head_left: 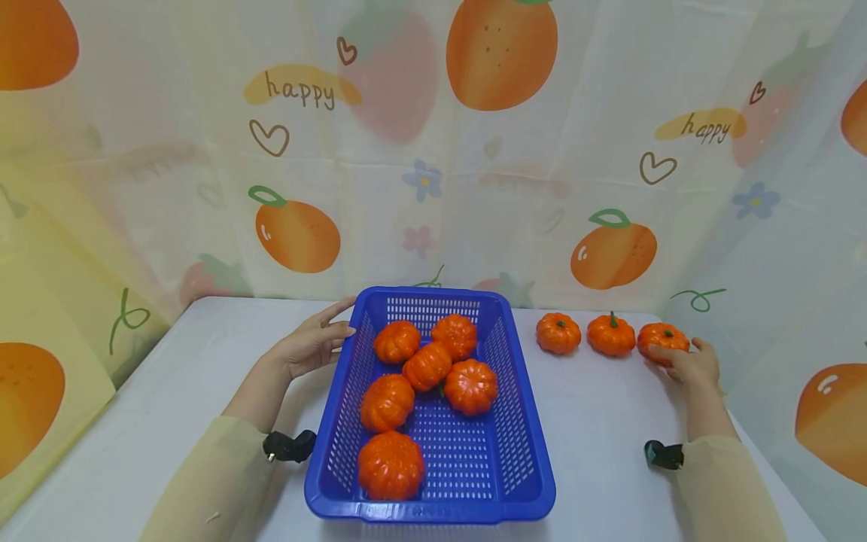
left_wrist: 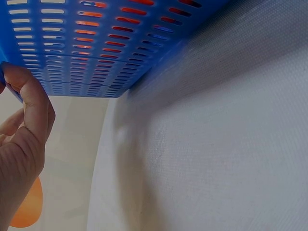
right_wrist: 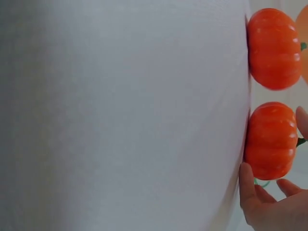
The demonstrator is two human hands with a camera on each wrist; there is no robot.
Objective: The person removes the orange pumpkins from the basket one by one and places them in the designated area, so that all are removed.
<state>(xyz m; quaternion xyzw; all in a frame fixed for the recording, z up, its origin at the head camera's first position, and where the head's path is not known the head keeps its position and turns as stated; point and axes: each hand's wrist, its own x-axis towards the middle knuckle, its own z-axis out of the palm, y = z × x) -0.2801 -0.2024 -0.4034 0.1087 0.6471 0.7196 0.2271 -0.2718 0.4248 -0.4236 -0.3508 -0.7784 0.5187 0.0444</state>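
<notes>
A blue plastic basket (head_left: pixel 474 468) with slotted walls stands on the table, with several small orange pumpkins (head_left: pixel 391 465) inside. At its left rim, my left hand (head_left: pixel 317 340) holds the edge, with the thumb bent against the rim in the left wrist view. To the right of the basket, three more pumpkins sit in a row: a left one (head_left: pixel 558 334), a middle one with an upright green stem (head_left: pixel 612 335) and a right one (head_left: pixel 660 340). My right hand (head_left: pixel 692 367) grips the right pumpkin, thumb in front and fingers at its right side; the pumpkin still rests on the table.
A white cloth covers the table (head_left: pixel 596 436). Behind it hangs a curtain (head_left: pixel 433 218) printed with fruit, hearts and the word "happy". Black wrist straps with cameras sit on the left wrist (head_left: pixel 290 446) and right wrist (head_left: pixel 664 455).
</notes>
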